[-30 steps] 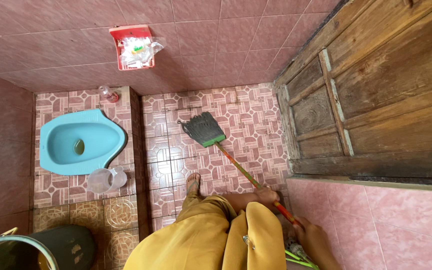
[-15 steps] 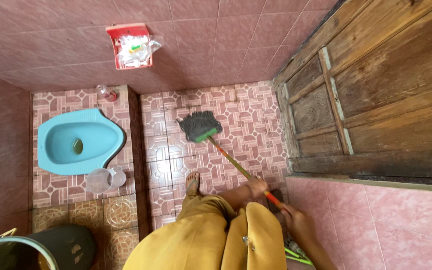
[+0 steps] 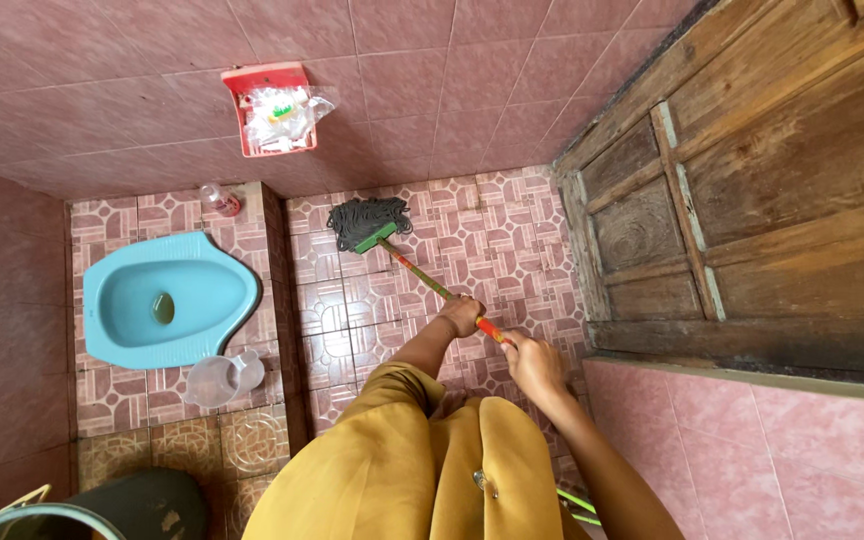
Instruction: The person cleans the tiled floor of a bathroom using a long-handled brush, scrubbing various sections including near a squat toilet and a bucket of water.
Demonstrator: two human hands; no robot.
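Pushed further forward since a second ago: mop (image 3: 392, 250) now reaching up the patterned floor (image 3: 522, 240), its dark stringy head lying close to the pink tiled back wall (image 3: 432, 90) instead of mid-floor; both hands shifted up the frame with it, arms stretched out more

Left hand (image 3: 460, 315) clenched around the orange and green shaft, lower down towards the head; right hand (image 3: 532, 362) clenched around the shaft's upper end, just behind the left, thumb side up. Shaft running diagonally from the hands up and left to a green clamp at the mop head

Left of the mop, on a raised tiled step: blue squat toilet pan (image 3: 167, 300), with a clear plastic jug (image 3: 220, 378) lying near its lower edge and a small bottle (image 3: 220, 200) standing near the wall. Red basket (image 3: 274, 108) with packets fixed on the wall above. Dark bucket (image 3: 112, 510) at the bottom left corner. Worn wooden door (image 3: 752, 200) on the right, mustard yellow clothing (image 3: 422, 470) filling the bottom centre
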